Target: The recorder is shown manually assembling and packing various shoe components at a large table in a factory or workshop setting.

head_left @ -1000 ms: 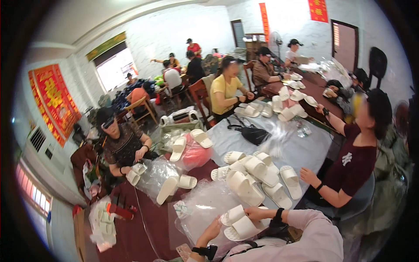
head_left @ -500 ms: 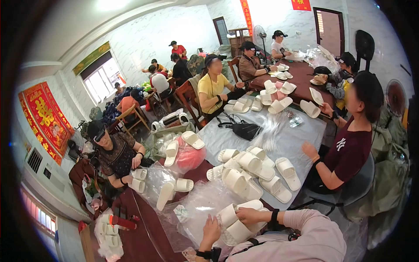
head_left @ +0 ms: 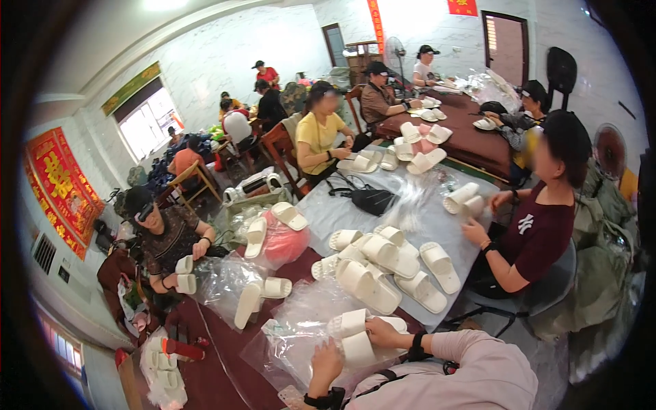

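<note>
The maroon-shirted co-worker (head_left: 531, 229)'s slippers (head_left: 463, 199) have moved in over the grey sheet (head_left: 444, 230). Nearest me, the right hand (head_left: 387, 333) clamps a white pair (head_left: 357, 350) beside clear plastic (head_left: 292, 329); I can't make out the left hand (head_left: 326, 363)'s grip, so a lopsided hold might drop one.

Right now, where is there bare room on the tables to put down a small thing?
The grey sheet shows bare between the black bag and the slipper pile; so does the maroon tabletop right of the red cylinder. It is crowded around the left hand and right hand, with slippers and clear plastic.
</note>
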Motion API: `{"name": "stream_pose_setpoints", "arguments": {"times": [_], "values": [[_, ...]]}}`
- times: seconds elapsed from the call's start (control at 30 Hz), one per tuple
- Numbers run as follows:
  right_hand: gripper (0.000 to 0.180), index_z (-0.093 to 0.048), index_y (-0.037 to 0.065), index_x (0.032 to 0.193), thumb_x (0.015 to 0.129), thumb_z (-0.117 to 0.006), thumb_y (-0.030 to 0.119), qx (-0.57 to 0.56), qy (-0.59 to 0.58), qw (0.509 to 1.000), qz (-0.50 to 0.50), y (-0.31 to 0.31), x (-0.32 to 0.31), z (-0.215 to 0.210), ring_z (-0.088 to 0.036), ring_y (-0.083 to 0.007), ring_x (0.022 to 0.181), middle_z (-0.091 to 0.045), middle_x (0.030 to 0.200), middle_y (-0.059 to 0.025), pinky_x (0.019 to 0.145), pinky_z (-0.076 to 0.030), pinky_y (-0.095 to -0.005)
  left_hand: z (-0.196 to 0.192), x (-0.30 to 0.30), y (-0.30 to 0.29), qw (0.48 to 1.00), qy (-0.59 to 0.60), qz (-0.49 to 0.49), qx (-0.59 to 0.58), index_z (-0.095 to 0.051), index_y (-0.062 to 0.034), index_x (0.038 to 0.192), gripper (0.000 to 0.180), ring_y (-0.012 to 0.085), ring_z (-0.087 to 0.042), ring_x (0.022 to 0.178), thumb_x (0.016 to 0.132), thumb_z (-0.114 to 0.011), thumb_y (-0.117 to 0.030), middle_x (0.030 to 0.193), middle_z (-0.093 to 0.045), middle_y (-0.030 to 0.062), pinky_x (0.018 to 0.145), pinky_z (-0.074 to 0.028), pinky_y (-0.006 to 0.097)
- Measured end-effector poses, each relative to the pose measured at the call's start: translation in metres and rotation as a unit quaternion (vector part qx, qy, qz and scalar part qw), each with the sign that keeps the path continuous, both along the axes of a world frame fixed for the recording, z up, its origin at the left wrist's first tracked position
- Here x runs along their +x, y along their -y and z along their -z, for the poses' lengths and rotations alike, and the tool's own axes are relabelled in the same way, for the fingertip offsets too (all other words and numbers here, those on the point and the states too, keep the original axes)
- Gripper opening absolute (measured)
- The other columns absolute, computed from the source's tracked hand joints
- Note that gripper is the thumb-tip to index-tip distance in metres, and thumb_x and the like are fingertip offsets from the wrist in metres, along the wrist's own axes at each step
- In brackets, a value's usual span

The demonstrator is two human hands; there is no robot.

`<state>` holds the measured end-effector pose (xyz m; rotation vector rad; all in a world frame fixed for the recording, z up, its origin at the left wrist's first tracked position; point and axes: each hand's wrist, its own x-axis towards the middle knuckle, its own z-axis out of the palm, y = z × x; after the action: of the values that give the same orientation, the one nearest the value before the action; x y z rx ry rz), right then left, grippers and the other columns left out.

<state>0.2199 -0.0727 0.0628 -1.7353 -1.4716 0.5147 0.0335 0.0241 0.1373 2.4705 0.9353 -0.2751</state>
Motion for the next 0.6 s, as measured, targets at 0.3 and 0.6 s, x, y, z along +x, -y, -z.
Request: {"name": "stream_pose_setpoints", "arguments": {"times": [0.3, 0.6], "values": [[0.016, -0.056, 0.004, 0.082, 0.066, -0.056, 0.007, 0.168, 0.170, 0.964, -0.113, 0.000, -0.014, -0.041, -0.051, -0.0312, 0.084, -0.054, 0.087, -0.0100, 0.072, -0.046, -0.0387, -0.024, 0.021, 0.002, 0.972, 0.182, 0.027, 0.145, -0.033, -0.0114, 0.136, 0.050, 0.0498, -0.020, 0.125, 0.087, -0.042, -0.016, 0.140, -0.019, 0.0267, 0.097, -0.022, 0.059], [0.019, -0.055, 0.003, 0.080, 0.063, -0.060, 0.011, 0.093, 0.160, 0.972, 0.148, 0.003, -0.020, -0.039, -0.054, -0.0285, 0.085, -0.055, 0.087, -0.0094, 0.064, -0.049, -0.0379, -0.016, 0.030, 0.024, 0.979, 0.127, 0.093, 0.129, -0.032, -0.0147, 0.136, 0.050, 0.0506, -0.019, 0.125, 0.087, -0.042, -0.015, 0.141, -0.022, 0.0207, 0.098, -0.016, 0.061]]}}
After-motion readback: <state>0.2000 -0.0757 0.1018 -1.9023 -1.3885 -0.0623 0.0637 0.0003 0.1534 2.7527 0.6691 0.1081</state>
